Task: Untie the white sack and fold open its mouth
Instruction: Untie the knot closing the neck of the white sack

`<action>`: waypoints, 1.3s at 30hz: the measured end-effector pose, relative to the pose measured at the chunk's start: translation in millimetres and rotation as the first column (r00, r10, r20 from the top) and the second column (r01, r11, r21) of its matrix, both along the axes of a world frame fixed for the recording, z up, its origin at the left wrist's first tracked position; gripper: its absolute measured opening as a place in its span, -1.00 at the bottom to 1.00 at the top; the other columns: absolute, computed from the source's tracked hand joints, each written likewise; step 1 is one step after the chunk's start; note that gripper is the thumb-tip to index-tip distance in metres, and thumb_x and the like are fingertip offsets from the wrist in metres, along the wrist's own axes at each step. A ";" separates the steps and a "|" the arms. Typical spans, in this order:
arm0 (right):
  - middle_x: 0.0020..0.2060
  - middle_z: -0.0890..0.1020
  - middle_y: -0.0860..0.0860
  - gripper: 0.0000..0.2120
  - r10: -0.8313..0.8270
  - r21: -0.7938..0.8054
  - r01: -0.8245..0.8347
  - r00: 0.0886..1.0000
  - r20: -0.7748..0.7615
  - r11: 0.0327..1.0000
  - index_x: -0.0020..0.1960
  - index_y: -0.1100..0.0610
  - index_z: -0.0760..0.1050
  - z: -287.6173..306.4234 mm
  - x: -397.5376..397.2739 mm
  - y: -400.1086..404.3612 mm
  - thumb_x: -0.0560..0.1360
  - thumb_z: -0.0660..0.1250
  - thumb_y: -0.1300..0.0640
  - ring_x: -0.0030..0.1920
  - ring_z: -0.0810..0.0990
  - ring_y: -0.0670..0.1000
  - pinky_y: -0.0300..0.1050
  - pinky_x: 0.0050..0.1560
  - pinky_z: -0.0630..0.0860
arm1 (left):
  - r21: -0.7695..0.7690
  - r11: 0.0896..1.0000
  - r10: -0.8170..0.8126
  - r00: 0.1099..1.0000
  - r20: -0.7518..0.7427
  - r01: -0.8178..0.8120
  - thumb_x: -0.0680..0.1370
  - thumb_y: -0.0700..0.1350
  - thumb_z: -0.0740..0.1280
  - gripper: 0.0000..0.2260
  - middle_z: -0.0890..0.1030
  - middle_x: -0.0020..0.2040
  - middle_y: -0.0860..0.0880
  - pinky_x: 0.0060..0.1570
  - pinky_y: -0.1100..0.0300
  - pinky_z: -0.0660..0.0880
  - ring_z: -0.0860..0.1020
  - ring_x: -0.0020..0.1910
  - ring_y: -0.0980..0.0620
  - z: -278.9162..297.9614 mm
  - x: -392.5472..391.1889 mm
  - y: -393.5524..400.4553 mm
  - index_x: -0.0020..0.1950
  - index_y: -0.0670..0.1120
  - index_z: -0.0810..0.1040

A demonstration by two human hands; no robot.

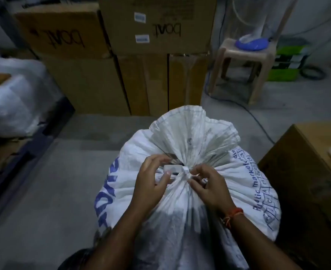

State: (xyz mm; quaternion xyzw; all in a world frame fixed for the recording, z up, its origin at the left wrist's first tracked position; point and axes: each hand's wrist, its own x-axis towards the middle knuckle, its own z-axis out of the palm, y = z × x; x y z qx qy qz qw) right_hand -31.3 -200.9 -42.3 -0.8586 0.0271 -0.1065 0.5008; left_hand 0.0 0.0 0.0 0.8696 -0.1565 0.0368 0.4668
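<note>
Bulging white woven sack with blue print [190,201] upright on floor, neck cinched. Left hand [151,184] pinches white plastic seal tag [173,168]; right hand [209,186] grips tie. Advice: steady neck, work tie loose, avoid tearing weave.

Dim concrete floor [63,191], stacked cartons [157,26], stool [244,53]

Bare grey floor [63,172] lies open to the left of the white sack [190,201] and in a strip beyond it. That strip ends at stacked cardboard boxes [141,45]. A brown box [306,172] stands close against the sack's right side, leaving almost no gap there. At far left a clear plastic bundle [10,94] and a dark frame hem the floor. A plastic stool [244,69] and a cable stand at far right.
</note>
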 end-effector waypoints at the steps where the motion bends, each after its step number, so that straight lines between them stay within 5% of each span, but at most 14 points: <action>1: -0.13 0.61 -0.11 -0.83 0.008 0.010 -0.008 1.000 0.014 1.000 -0.07 -0.01 0.54 -6.1 7.1 -0.3 0.43 0.51 0.10 -0.14 0.63 -0.06 -0.02 -0.12 0.63 | -0.039 0.999 0.009 1.000 0.013 -0.009 0.55 -0.07 0.34 -0.73 0.58 0.25 0.11 0.26 0.15 0.53 0.55 0.28 0.14 -6.7 6.4 -2.3 0.25 0.04 0.60; 6: -0.27 0.54 -0.12 -0.73 0.002 -0.136 0.006 0.998 0.056 0.991 -0.12 -0.01 0.47 -1.9 26.2 6.0 0.39 0.57 0.07 -0.28 0.56 -0.11 -0.26 -0.26 0.48 | -0.066 0.997 -0.036 0.999 0.008 0.037 0.58 -0.20 0.39 -0.75 0.59 0.18 0.08 0.10 0.36 0.54 0.62 0.13 0.17 -6.7 33.4 -14.5 0.24 -0.01 0.62; 10: -0.31 0.54 -0.08 -0.77 -0.004 -0.176 0.018 0.997 0.078 0.984 -0.17 0.02 0.48 2.0 31.1 7.2 0.39 0.56 0.11 -0.31 0.55 -0.08 -0.11 -0.26 0.52 | -0.092 0.995 -0.052 0.996 -0.072 0.045 0.62 -0.19 0.36 -0.78 0.65 0.13 0.12 0.09 0.28 0.58 0.63 0.12 0.18 -12.7 48.6 -11.4 0.23 0.03 0.62; 14: -0.37 0.58 -0.07 -0.81 -0.033 -0.085 0.038 0.998 0.062 0.996 -0.21 0.04 0.56 5.8 31.5 4.4 0.37 0.58 0.16 -0.35 0.56 -0.09 -0.34 -0.30 0.43 | -0.239 0.970 -0.115 0.955 -0.275 0.048 0.69 -0.17 0.26 -0.80 0.72 0.10 0.09 0.21 0.15 0.58 0.66 0.16 0.14 -12.6 53.8 -9.5 0.19 0.04 0.64; 18: -0.39 0.60 0.00 -0.82 -0.005 0.012 0.005 1.000 -0.003 1.000 -0.22 0.07 0.61 6.0 32.7 -1.2 0.35 0.61 0.20 -0.40 0.51 -0.13 -0.36 -0.31 0.42 | -0.272 0.962 -0.147 0.903 -0.403 0.036 0.69 -0.16 0.22 -0.76 0.72 0.13 0.08 0.31 -0.05 0.55 0.65 0.18 0.06 -16.3 59.1 -10.3 0.10 0.02 0.69; 23: -0.33 0.67 0.00 -0.82 0.086 0.148 -0.074 0.994 -0.074 0.986 -0.19 0.07 0.66 7.7 34.9 -13.5 0.33 0.65 0.21 -0.36 0.57 -0.10 -0.23 -0.25 0.51 | -0.233 0.963 -0.213 0.908 -0.361 0.133 0.63 -0.24 0.27 -0.77 0.69 0.14 0.05 0.22 -0.01 0.58 0.64 0.14 0.01 -17.8 60.2 -10.8 0.14 0.01 0.66; 28: -0.28 0.71 0.03 -0.83 0.122 0.210 -0.094 0.985 -0.125 0.973 -0.16 0.10 0.69 6.9 35.6 -19.4 0.32 0.66 0.18 -0.27 0.65 -0.06 -0.03 -0.16 0.58 | 0.045 0.952 -0.284 0.926 -0.249 0.304 0.63 -0.21 0.33 -0.81 0.64 0.09 0.10 0.16 0.02 0.58 0.61 0.11 0.13 -24.0 61.6 -11.4 0.17 0.05 0.57; 34: -0.28 0.73 0.06 -0.82 0.142 0.191 -0.113 0.979 -0.144 0.975 -0.20 0.11 0.68 7.9 34.8 -19.5 0.33 0.64 0.28 -0.30 0.63 -0.14 -0.16 -0.17 0.57 | 0.187 0.937 -0.260 0.946 -0.192 0.296 0.58 -0.04 0.42 -0.95 0.70 -0.10 0.14 0.05 -0.02 0.57 0.61 -0.03 0.08 -29.1 61.6 -10.7 0.02 0.08 0.66; 39: -0.30 0.70 -0.01 -0.83 0.114 0.099 -0.102 0.986 -0.121 0.990 -0.19 0.09 0.66 5.6 31.1 -16.1 0.34 0.65 0.20 -0.32 0.60 -0.17 -0.27 -0.21 0.51 | 0.163 0.959 -0.197 0.958 -0.206 0.232 0.55 -0.14 0.47 -0.94 0.74 -0.14 0.11 -0.01 0.04 0.61 0.67 -0.10 0.13 -31.3 61.8 -13.8 -0.05 0.02 0.72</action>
